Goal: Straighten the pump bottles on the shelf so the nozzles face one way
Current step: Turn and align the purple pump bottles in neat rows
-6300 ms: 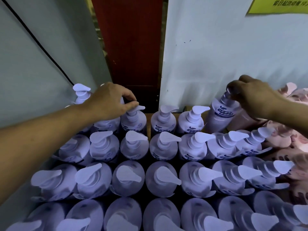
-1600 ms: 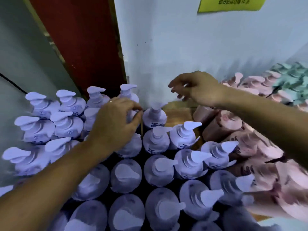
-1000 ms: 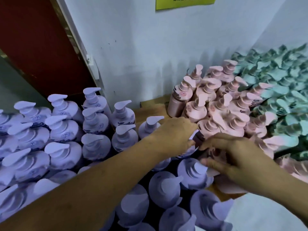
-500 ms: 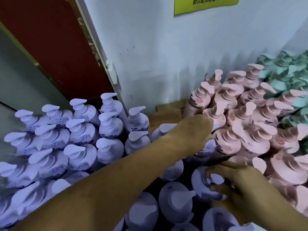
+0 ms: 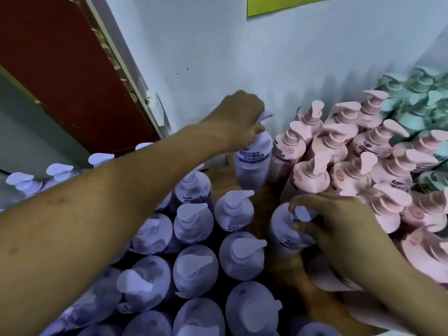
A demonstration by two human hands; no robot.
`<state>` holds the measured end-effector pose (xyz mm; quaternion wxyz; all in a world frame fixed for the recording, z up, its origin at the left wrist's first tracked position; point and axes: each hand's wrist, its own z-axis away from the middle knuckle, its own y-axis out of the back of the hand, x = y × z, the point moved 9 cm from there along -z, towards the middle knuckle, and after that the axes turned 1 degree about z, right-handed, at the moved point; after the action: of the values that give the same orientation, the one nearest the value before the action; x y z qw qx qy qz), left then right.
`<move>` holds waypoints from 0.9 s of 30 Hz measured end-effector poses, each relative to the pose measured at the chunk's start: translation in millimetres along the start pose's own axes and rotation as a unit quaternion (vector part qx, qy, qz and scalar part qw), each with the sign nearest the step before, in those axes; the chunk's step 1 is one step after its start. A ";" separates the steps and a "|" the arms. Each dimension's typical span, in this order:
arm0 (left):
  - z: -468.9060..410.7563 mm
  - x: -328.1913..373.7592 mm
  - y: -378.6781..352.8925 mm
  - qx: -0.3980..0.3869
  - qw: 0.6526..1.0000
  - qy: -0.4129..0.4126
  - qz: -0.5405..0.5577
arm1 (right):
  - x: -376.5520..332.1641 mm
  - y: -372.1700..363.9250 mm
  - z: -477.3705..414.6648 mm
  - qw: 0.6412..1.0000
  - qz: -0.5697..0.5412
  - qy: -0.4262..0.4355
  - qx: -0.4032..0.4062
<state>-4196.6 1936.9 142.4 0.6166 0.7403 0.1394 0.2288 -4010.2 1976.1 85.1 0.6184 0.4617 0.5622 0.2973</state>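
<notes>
Rows of purple pump bottles [image 5: 240, 255] fill the wooden shelf [image 5: 264, 202], most nozzles pointing right. My left hand [image 5: 238, 117] grips the pump neck of one purple bottle [image 5: 253, 161], held raised and tilted at the back beside the pink bottles. My right hand [image 5: 339, 224] is closed around the pump head of another purple bottle [image 5: 283, 229] at the right edge of the purple group. My left forearm hides several bottles on the left.
Pink pump bottles [image 5: 339, 154] crowd the right side, with green ones [image 5: 417, 98] behind them. A white wall [image 5: 242, 57] with a yellow sign [image 5: 291, 6] backs the shelf. A red panel [image 5: 60, 57] stands at the far left.
My left hand has lifted a purple bottle up and toward the back wall. My right hand has closed on the pump head of a purple bottle nearer the front.
</notes>
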 end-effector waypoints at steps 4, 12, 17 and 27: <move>1.4 -35.7 2.0 -0.011 0.999 0.023 -0.027 | -6.5 -0.5 -24.3 0.999 0.005 0.005 0.033; 25.5 -103.3 -15.0 -0.077 0.991 0.076 -0.083 | -35.1 1.2 -85.3 0.996 0.039 0.040 0.064; 45.6 -125.6 -22.1 -0.086 0.991 0.080 -0.066 | -55.3 -8.7 -119.2 0.993 0.068 0.078 0.050; 67.3 -142.0 -45.6 -0.110 0.990 0.074 -0.054 | -77.1 -50.0 -152.2 0.995 0.040 0.087 -0.013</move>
<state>-4280.4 1819.5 65.1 0.6941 0.6401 0.1984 0.2629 -4180.1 1924.0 81.1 0.5610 0.4483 0.5909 0.3677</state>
